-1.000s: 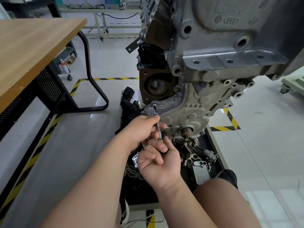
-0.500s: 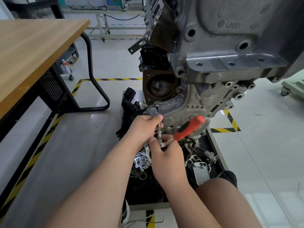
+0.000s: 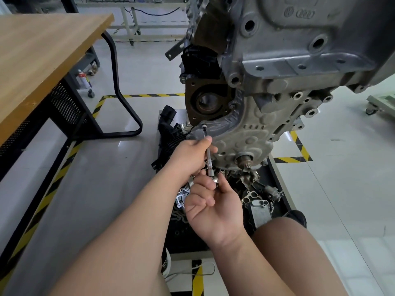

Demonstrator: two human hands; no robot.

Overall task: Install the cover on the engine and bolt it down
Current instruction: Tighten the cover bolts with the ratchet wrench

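Note:
The grey engine block (image 3: 299,39) hangs in front of me, and the ribbed aluminium cover (image 3: 252,129) sits against its lower face. A bolt (image 3: 204,126) stands in the cover's lower left corner. A thin steel extension bar (image 3: 209,159) runs from that bolt down toward me. My left hand (image 3: 190,154) grips the bar's upper part just below the bolt. My right hand (image 3: 213,210), palm turned up, pinches the ratchet head (image 3: 214,179) at the bar's lower end. The ratchet's handle is hidden.
A black tray (image 3: 284,201) under the engine holds several loose metal parts. A wooden table (image 3: 42,56) with a black frame stands at the left. Yellow-black tape (image 3: 299,146) marks the floor. A wheeled cart (image 3: 380,103) stands at the far right.
Half a second ago the ratchet's orange handle stuck out to the right; now it is out of sight and my right hand has turned palm up. My left hand stays on the bar.

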